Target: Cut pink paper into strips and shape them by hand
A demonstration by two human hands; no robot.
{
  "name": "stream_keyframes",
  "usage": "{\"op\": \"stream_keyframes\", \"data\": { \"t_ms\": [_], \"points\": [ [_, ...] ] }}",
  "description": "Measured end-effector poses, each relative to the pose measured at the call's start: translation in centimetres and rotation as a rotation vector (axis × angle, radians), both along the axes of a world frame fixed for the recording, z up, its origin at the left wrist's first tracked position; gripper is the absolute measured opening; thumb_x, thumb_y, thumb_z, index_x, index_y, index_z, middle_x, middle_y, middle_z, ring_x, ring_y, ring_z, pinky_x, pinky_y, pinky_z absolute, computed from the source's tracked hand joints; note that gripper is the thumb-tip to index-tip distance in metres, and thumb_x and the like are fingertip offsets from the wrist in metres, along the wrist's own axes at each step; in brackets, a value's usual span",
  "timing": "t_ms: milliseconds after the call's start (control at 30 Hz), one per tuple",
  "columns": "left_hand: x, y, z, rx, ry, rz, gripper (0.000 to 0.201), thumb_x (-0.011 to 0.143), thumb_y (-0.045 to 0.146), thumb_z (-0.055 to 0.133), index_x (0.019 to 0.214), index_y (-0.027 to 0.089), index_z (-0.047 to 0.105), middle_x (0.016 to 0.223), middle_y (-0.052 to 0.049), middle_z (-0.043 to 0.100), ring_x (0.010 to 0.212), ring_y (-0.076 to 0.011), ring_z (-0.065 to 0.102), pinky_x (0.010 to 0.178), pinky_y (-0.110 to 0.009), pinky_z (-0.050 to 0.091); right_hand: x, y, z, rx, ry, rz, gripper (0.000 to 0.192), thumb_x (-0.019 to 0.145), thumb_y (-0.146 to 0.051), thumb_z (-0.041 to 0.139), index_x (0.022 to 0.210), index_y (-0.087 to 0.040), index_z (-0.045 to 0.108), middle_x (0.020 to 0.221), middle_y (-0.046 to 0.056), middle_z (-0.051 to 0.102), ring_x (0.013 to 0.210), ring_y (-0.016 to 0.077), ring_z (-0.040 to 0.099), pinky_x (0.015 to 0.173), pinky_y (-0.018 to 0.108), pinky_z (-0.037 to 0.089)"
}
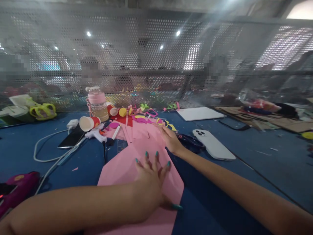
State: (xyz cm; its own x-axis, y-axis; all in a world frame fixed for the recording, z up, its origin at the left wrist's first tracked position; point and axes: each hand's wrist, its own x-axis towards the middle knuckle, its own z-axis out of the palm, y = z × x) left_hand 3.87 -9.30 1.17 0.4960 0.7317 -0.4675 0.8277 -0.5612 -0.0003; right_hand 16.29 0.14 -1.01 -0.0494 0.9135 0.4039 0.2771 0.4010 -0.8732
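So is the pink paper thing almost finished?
Not nearly, it seems. Done: small cut shapes in pink, yellow and red lie at the far end of the table. In hand: the left hand presses flat on the big pink paper sheet, and the right hand holds down its far edge. Left: the sheet itself looks plain, with nothing stuck on it.

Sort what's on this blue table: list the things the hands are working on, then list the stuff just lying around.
In hand:
- pink paper sheet, pressed flat under the left hand
- right hand, resting on the sheet's far edge

Lying about:
- white phone
- dark phone with white charger cable
- paper cup on its side
- pink-lidded jar
- white glue gun
- coloured paper scraps
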Motion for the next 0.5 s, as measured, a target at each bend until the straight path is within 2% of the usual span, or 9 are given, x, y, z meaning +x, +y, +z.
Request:
{"op": "stream_keyframes", "data": {
  "t_ms": [100,167,200,233,300,333,400,467,500],
  "points": [
    [-0.3,-0.3,1.3,-0.022,0.033,-0.031,0.112,0.055,0.076,0.051,0.138,0.025,-0.004,0.145,-0.014,-0.013,0.128,-0.0490,-0.006,0.093,-0.070,0.015,0.4,-0.4,-0.3,0.122,-0.173,0.020,0.035,0.084,-0.042,0.034,0.092,-0.018,0.058,0.104,0.011,0.062,0.109,0.0230,0.050,0.098,0.042,0.031],
    [-0.9,-0.7,2.8,-0.008,0.037,-0.106,0.107,0.059,0.068,0.056,0.140,0.021,0.003,0.146,-0.018,-0.001,0.129,-0.0484,0.005,0.094,-0.064,0.023,0.3,-0.8,-0.5,0.238,-0.310,0.024,0.031,0.086,-0.034,0.032,0.091,-0.017,0.057,0.100,0.012,0.061,0.104,0.0225,0.053,0.095,0.041,0.035],
    [-1.4,-0.9,3.7,0.046,0.035,-0.151,0.098,0.065,0.062,0.057,0.140,0.019,0.012,0.146,-0.020,0.010,0.130,-0.0451,0.014,0.095,-0.057,0.028,0.2,-0.9,-0.6,0.292,-0.367,0.016,0.029,0.086,-0.030,0.031,0.089,-0.017,0.056,0.097,0.013,0.061,0.101,0.0224,0.053,0.092,0.040,0.037],
    [-1.8,-1.0,4.6,0.112,0.020,-0.259,0.083,0.070,0.055,0.056,0.138,0.019,0.025,0.143,-0.020,0.024,0.128,-0.0411,0.024,0.095,-0.051,0.032,0.2,-1.0,-0.7,0.335,-0.416,0.001,0.027,0.086,-0.027,0.030,0.086,-0.017,0.055,0.093,0.012,0.061,0.097,0.0222,0.054,0.089,0.040,0.038],
    [-2.7,-0.7,6.4,0.216,0.043,-0.524,0.049,0.074,0.044,0.058,0.120,0.026,0.051,0.131,-0.014,0.046,0.114,-0.0351,0.046,0.086,-0.043,0.039,0.1,-1.0,-0.8,0.387,-0.496,-0.041,0.024,0.086,-0.024,0.029,0.081,-0.018,0.052,0.085,0.011,0.060,0.088,0.0218,0.054,0.082,0.038,0.042],
    [-3.0,-0.3,7.1,0.328,-0.002,-0.546,0.035,0.080,0.037,0.053,0.111,0.023,0.058,0.116,-0.013,0.057,0.104,-0.0308,0.053,0.080,-0.039,0.042,0.1,-1.0,-0.9,0.403,-0.531,-0.060,0.024,0.086,-0.022,0.029,0.079,-0.019,0.051,0.082,0.011,0.059,0.084,0.0215,0.054,0.079,0.038,0.043],
    [-3.5,1.1,8.3,0.569,-0.060,-0.397,0.028,0.085,0.027,0.045,0.106,0.013,0.058,0.098,-0.014,0.062,0.093,-0.0245,0.057,0.073,-0.032,0.043,0.2,-0.9,-1.0,0.437,-0.604,-0.084,0.023,0.086,-0.020,0.028,0.076,-0.019,0.049,0.080,0.010,0.058,0.081,0.0217,0.052,0.076,0.037,0.043],
    [-4.0,3.0,8.9,0.724,-0.130,-0.393,0.023,0.086,0.019,0.043,0.102,0.013,0.058,0.101,-0.012,0.060,0.101,-0.0233,0.053,0.076,-0.030,0.042,0.2,-0.9,-1.1,0.481,-0.681,-0.090,0.024,0.086,-0.017,0.027,0.076,-0.019,0.048,0.079,0.011,0.057,0.080,0.0226,0.051,0.075,0.037,0.042],
    [-4.2,3.9,9.0,0.754,-0.120,-0.389,0.022,0.085,0.017,0.044,0.101,0.013,0.058,0.103,-0.012,0.059,0.102,-0.0235,0.052,0.078,-0.031,0.042,0.2,-1.0,-1.0,0.501,-0.718,-0.089,0.024,0.086,-0.017,0.026,0.077,-0.019,0.048,0.080,0.012,0.057,0.081,0.0229,0.050,0.076,0.038,0.042]
  ]
}}
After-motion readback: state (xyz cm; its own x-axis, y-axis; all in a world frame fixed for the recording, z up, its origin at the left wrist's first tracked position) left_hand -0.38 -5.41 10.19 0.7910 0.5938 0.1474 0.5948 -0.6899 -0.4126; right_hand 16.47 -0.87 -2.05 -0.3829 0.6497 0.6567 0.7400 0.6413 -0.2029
